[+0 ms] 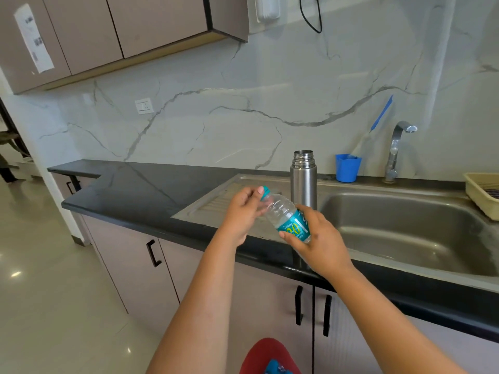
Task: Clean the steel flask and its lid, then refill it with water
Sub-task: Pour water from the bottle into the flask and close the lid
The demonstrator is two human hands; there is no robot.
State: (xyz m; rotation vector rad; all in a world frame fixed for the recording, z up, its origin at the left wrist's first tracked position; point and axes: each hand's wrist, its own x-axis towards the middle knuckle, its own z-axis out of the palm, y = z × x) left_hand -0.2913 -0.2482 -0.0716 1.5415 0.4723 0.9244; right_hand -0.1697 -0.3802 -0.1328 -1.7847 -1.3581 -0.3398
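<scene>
Gripping a clear plastic water bottle [286, 215] over the front edge of the counter [129, 190], a person works at its teal cap [266, 190]. The right hand [320, 240] is wrapped around the labelled lower half of the bottle, thumb and fingers closed on it. The left hand [243, 211] is curled at the neck, fingertips pinched on the cap, which appears to be on the bottle; whether it is tight or loosened cannot be told.

The bottle leans up and to the left, neck toward the left hand. Its thin ribbed wall looks soft enough to buckle under a hard squeeze, so a firm hold low on the label seems the safer place while the cap is turned.

Just behind the hands, the steel flask [303, 179] stands upright on the ribbed draining board [216, 203], beside the left rim of the sink [405, 228]. Its threaded mouth is open and no lid is in view. Smooth and rigid, it would likely be slippery when wet and is best taken around its straight body; empty, it may tip easily under a pour.

Farther back, a blue cup [347, 168] and a tap [397, 149] stand at the marble wall.
</scene>
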